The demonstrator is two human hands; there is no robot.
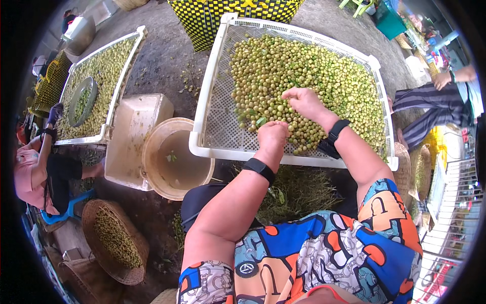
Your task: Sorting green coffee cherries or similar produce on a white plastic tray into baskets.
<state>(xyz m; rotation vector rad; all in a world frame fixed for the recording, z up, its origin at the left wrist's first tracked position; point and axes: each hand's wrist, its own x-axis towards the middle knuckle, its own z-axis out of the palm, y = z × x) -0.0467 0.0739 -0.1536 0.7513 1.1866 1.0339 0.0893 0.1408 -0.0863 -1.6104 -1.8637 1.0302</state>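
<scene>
Before me a white plastic mesh tray [217,129] holds a deep spread of small round yellow-green fruits [273,72], with a few leaves and stems among them. My left hand [272,133] is over the tray's near part, its fingers drawn together. A green leaf [261,121] lies just beyond these fingers; whether they grip anything is hidden. Farther in and to the right, my right hand [303,102] is low over the fruits with bent fingers. Its fingertips are close to the pile, and I cannot tell if a fruit is between them. Both wrists wear dark bands.
Left of the tray stand a round basin [152,171] of murky water and a white foam box [125,146]. A co-worker's gloved hand [56,113] rests at another fruit tray [107,133]. A wicker basket [89,212] holds fruits. A yellow-black woven basket [197,26] stands behind.
</scene>
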